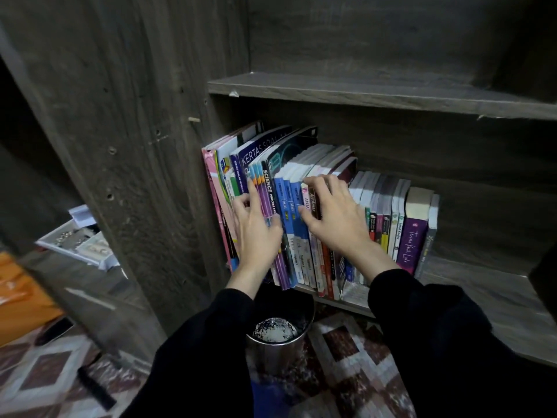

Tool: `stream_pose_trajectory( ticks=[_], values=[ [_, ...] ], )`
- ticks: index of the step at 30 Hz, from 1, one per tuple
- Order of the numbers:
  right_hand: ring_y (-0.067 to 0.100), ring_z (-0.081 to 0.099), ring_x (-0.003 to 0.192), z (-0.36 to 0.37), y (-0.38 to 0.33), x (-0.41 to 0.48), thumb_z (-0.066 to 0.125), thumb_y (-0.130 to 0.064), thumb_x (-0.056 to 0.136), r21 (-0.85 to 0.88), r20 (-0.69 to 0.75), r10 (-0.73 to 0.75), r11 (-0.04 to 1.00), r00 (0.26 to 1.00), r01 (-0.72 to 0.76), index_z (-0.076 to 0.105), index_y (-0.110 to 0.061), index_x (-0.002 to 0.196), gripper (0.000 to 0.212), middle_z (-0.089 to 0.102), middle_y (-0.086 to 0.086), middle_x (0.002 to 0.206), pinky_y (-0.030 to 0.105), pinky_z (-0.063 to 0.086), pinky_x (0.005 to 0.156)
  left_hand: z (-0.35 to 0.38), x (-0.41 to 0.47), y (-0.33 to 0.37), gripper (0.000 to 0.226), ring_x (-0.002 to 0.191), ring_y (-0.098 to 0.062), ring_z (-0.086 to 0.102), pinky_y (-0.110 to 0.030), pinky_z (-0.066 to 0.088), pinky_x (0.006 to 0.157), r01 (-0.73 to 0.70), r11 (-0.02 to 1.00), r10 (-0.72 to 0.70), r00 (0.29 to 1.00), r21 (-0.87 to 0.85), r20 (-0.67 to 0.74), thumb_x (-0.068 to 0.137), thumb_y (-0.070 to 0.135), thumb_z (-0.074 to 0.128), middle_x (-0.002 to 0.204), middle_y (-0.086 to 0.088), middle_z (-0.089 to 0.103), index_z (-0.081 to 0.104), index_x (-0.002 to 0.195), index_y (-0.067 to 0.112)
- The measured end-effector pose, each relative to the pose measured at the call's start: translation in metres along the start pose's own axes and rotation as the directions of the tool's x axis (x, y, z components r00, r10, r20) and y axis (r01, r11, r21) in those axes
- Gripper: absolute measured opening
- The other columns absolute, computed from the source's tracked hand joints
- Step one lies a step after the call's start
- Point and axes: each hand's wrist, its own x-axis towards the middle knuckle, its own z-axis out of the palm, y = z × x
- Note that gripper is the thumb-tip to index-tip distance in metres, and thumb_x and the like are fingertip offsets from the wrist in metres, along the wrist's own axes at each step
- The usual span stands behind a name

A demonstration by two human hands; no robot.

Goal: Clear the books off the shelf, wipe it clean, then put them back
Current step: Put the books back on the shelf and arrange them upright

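A row of books (289, 188) stands on the lower shelf (470, 285) of a dark wooden bookcase, the tall workbooks at the left leaning left. My left hand (256, 233) lies against the spines of the pink and purple workbooks (268, 194), its fingers curled among them. My right hand (334, 212) grips the tops of the blue-spined books (291, 206) and their neighbours, fingers hooked over the upper edges. Smaller paperbacks, one with a purple spine (413, 239), stand upright to the right, untouched.
The upper shelf (376, 92) holds nothing. A metal bin (277, 342) stands on the patterned floor below my arms. The bookcase's side panel (144, 176) rises at left, with a white tray (78, 239) and orange cloth (21, 294) beyond it.
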Motion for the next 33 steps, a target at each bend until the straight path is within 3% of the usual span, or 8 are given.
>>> stream_pose_trajectory(
  ticks=[4, 7, 12, 16, 20, 25, 29, 33],
  values=[
    [0.025, 0.041, 0.123, -0.018, -0.014, 0.03, 0.037, -0.04, 0.098, 0.019, -0.03, 0.021, 1.0, 0.999, -0.021, 0.038, -0.026, 0.135, 0.039, 0.044, 0.007, 0.132, 0.045, 0.037, 0.097, 0.006, -0.009, 0.003, 0.086, 0.12, -0.019, 0.028, -0.014, 0.011, 0.095, -0.032, 0.998, 0.032, 0.999, 0.055, 0.012, 0.085, 0.008, 0.058, 0.125, -0.007, 0.027, 0.006, 0.152, 0.024],
    [0.021, 0.011, 0.145, -0.028, -0.026, 0.048, 0.031, -0.036, 0.101, 0.029, 0.114, -0.191, 0.982, 0.975, 0.189, 0.019, -0.042, 0.148, 0.048, 0.016, -0.002, 0.159, 0.055, 0.008, 0.115, 0.005, -0.015, 0.001, 0.089, 0.112, -0.02, 0.03, -0.017, 0.016, 0.091, -0.145, 0.984, 0.138, 0.988, 0.107, 0.069, 0.081, 0.005, 0.058, 0.12, -0.006, 0.028, 0.009, 0.152, 0.027],
    [0.015, 0.043, 0.129, -0.028, -0.024, 0.046, 0.032, -0.032, 0.103, 0.163, 0.173, -0.22, 0.968, 0.96, 0.192, 0.039, -0.031, 0.14, 0.038, 0.026, -0.011, 0.154, 0.032, 0.031, 0.097, -0.013, -0.002, -0.005, 0.081, 0.113, -0.021, 0.033, -0.038, 0.039, 0.097, -0.189, 0.971, 0.183, 0.982, 0.147, 0.052, 0.078, 0.003, 0.055, 0.122, -0.003, 0.027, 0.025, 0.148, 0.03],
    [0.015, 0.051, 0.118, -0.027, -0.026, 0.043, 0.031, -0.034, 0.102, 0.142, 0.159, -0.209, 0.972, 0.965, 0.187, 0.038, -0.032, 0.139, 0.037, 0.025, -0.013, 0.153, 0.035, 0.034, 0.095, -0.022, 0.017, -0.002, 0.081, 0.124, -0.024, 0.028, -0.038, 0.047, 0.088, -0.115, 0.966, 0.112, 0.993, 0.231, 0.022, 0.08, 0.006, 0.055, 0.134, -0.005, 0.022, 0.018, 0.15, 0.018],
    [0.014, 0.051, 0.119, -0.027, -0.026, 0.043, 0.031, -0.035, 0.102, 0.148, 0.162, -0.212, 0.971, 0.964, 0.189, 0.038, -0.032, 0.138, 0.037, 0.025, -0.012, 0.153, 0.036, 0.034, 0.096, -0.025, 0.018, 0.0, 0.071, 0.123, -0.024, 0.024, -0.037, 0.041, 0.093, -0.151, 0.925, 0.149, 0.988, 0.347, 0.032, 0.076, 0.006, 0.056, 0.133, -0.008, 0.024, 0.032, 0.142, 0.017],
    [0.015, 0.05, 0.118, -0.028, -0.026, 0.042, 0.031, -0.034, 0.103, 0.155, 0.154, -0.218, 0.969, 0.964, 0.195, 0.04, -0.03, 0.137, 0.036, 0.029, -0.011, 0.15, 0.033, 0.034, 0.092, -0.019, -0.005, 0.003, 0.06, 0.115, -0.024, 0.033, -0.036, 0.039, 0.089, -0.192, 0.935, 0.204, 0.979, 0.3, -0.011, 0.079, 0.011, 0.059, 0.126, -0.01, 0.032, 0.04, 0.135, 0.02],
    [0.014, 0.052, 0.113, -0.028, -0.024, 0.041, 0.031, -0.034, 0.103, 0.159, 0.15, -0.232, 0.965, 0.961, 0.208, 0.041, -0.028, 0.136, 0.035, 0.031, -0.01, 0.149, 0.029, 0.029, 0.085, -0.021, -0.019, -0.011, 0.054, 0.106, -0.022, 0.052, -0.035, 0.046, 0.086, -0.172, 0.983, 0.177, 0.979, 0.058, -0.101, 0.083, 0.009, 0.06, 0.124, -0.012, 0.048, 0.042, 0.133, 0.015],
    [0.016, 0.055, 0.108, -0.027, -0.024, 0.041, 0.031, -0.035, 0.103, 0.159, 0.141, -0.223, 0.967, 0.965, 0.2, 0.042, -0.029, 0.134, 0.034, 0.032, -0.009, 0.146, 0.03, 0.029, 0.085, -0.026, -0.014, -0.017, 0.05, 0.061, -0.026, 0.063, -0.046, 0.055, 0.061, -0.092, 0.995, 0.088, 0.993, -0.043, -0.082, 0.091, 0.014, 0.058, 0.075, -0.014, 0.064, 0.034, 0.135, 0.018]
  ],
)
